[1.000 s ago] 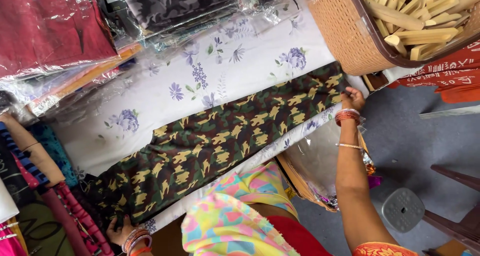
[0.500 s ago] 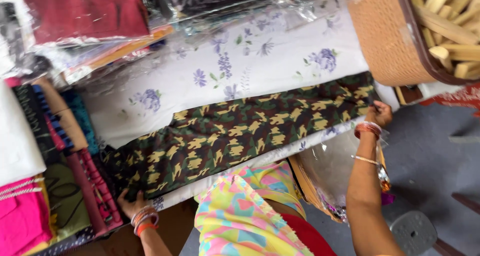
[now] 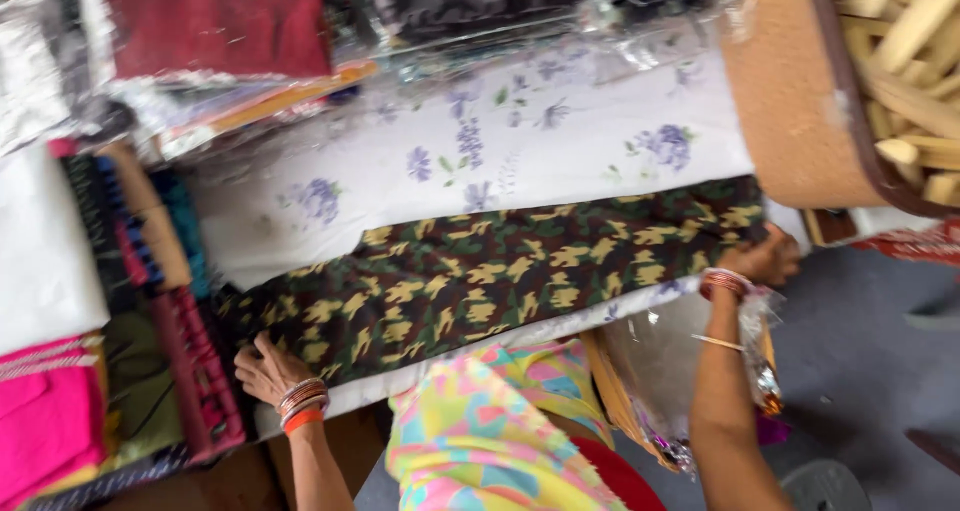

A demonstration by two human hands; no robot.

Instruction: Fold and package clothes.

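A long strip of camouflage fabric [image 3: 480, 271], dark with yellow and green patches, lies stretched across a white cloth with purple flowers [image 3: 520, 161]. My left hand [image 3: 265, 366], with bangles on the wrist, rests flat on the fabric's left end. At the opposite end, my right hand [image 3: 768, 256] grips the edge of the camouflage fabric. My colourful patterned top [image 3: 480, 431] fills the bottom middle of the view.
Folded cloths in pink [image 3: 45, 411], maroon and green are stacked at the left. Plastic-wrapped garments, one dark red [image 3: 215, 16], lie along the back. A brown basket [image 3: 800, 101] with wooden sticks sits at the upper right. Grey floor [image 3: 870, 371] shows at the right.
The view has swung left and closer. My left hand, earlier low at the fabric's corner, now lies flat on its left end. My right hand stays at the right end.
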